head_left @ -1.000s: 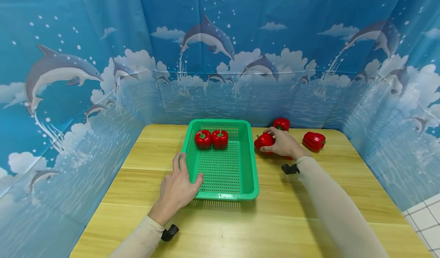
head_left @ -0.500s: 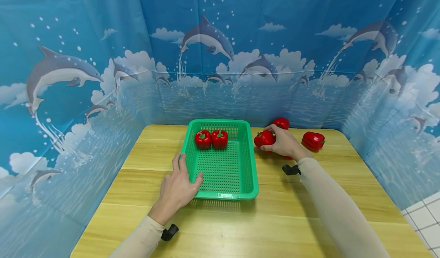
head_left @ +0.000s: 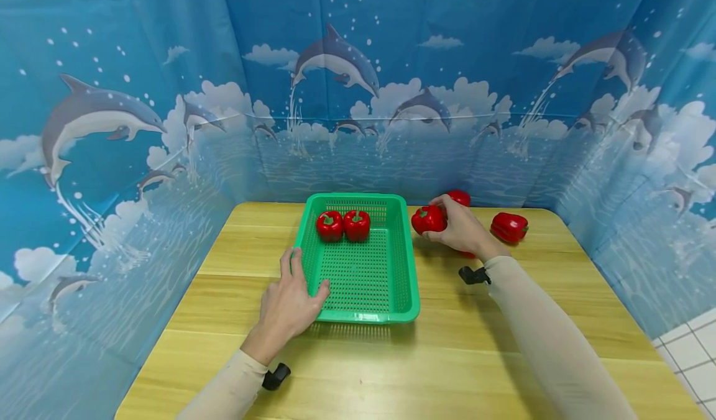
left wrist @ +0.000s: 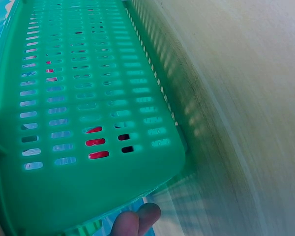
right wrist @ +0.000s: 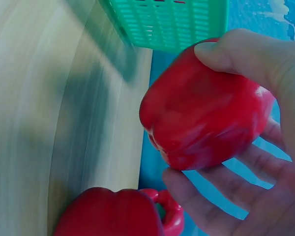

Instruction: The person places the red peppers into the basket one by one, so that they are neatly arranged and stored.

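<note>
My right hand (head_left: 463, 228) grips a red bell pepper (head_left: 427, 219) beside the right wall of the green basket (head_left: 414, 283). In the right wrist view, the thumb lies on one side of this bell pepper (right wrist: 201, 113) and the fingers on the other, with the pepper held off the table. My left hand (head_left: 288, 305) rests at the basket's front left corner, fingers by the left rim and thumb over the edge. Two red bell peppers, a left one (head_left: 330, 227) and a right one (head_left: 357, 226), stand stem up at the basket's back left.
One bell pepper (head_left: 460, 197) is behind my right hand, and another (head_left: 509, 227) lies farther right. A further pepper (head_left: 468, 255) is mostly hidden beneath the hand. A dolphin-print curtain (head_left: 358, 140) stands behind the wooden table (head_left: 358, 370).
My right hand has raised the gripped bell pepper slightly from the table. The left hand and the basket have stayed in place.
</note>
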Tool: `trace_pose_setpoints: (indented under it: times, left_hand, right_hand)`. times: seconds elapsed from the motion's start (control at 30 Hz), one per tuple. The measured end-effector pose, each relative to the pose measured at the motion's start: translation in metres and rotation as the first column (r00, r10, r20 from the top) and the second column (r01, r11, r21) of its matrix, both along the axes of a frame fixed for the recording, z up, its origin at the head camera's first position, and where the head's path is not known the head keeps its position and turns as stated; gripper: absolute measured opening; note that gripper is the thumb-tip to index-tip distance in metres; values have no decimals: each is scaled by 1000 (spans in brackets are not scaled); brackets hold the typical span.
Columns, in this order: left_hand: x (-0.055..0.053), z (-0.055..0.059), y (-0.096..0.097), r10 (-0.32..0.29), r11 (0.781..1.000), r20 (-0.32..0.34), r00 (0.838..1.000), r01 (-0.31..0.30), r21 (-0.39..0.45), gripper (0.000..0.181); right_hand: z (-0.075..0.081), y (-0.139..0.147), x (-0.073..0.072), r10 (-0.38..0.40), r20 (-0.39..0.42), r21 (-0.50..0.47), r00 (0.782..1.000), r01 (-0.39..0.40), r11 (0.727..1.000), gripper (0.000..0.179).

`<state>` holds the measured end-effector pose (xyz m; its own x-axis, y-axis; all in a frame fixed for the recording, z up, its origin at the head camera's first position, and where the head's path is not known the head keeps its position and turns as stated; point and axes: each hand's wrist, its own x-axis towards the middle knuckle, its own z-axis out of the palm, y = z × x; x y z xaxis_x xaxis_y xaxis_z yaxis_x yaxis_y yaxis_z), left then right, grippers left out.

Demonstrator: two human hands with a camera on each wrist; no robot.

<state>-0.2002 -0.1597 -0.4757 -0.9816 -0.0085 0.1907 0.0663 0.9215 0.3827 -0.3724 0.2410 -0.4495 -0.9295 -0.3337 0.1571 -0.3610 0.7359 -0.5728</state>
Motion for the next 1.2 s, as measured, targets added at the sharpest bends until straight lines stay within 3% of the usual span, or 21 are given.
trace_pose_setpoints:
  times: [0.43, 0.83, 1.0, 1.2]
  left_hand:
    - [-1, 1, -1, -8, 1000, -7, 1000, 8, -3, 99]
    - [0, 1, -1, -6, 1000, 4, 1000, 6, -4, 99]
    - [0, 2, 0, -5, 1000, 1, 1000, 5, -4, 98]
    - [0, 2, 0, -4, 1000, 1, 1000, 4, -6, 97]
  right_hand:
    - [13, -13, 6, -4, -93, -45, 996, 0, 999, 80]
    - [23, -26, 9, 15, -139, -36, 990, -21, 999, 85]
    - [27, -33, 13, 15, -180, -27, 984, -20, 999, 79]
    - [30, -42, 17, 9, -148, -55, 989, -18, 998, 81]
